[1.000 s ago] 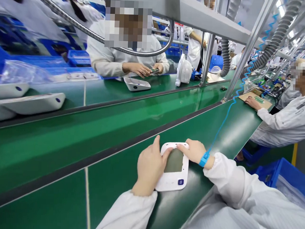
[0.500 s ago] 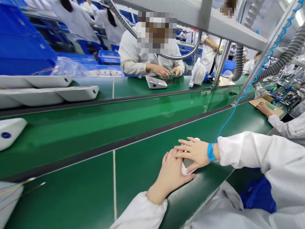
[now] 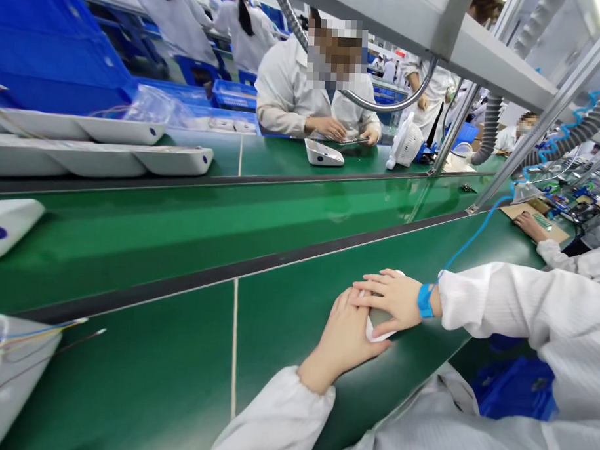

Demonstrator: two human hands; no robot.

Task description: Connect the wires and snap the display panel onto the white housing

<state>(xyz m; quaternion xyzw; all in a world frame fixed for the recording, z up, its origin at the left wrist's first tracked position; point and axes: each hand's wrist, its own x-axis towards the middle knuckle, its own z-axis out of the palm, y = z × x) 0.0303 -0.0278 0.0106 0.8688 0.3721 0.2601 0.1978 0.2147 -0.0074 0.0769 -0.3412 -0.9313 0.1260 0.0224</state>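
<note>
Long green conveyor belt (image 3: 191, 241) across frame centre; grey metal overhead shelf rail (image 3: 434, 39) upper right; blue plastic crates (image 3: 50, 52) upper left.

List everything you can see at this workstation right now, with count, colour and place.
white device: one, white, near green strip, mostly covered by both hands
white housings: several, white with blue buttons, far strip at left
housing with wires: one, white with coloured wires, bottom left
conveyor belt: one, green, running across the middle
blue bins: several, blue, upper left
desk fan: one, white, far side by a post
co-worker: one, white coat, seated opposite
wrist strap: one, blue, right wrist, coiled cord attached
left hand: flat on the device
right hand: laid over the device
</note>
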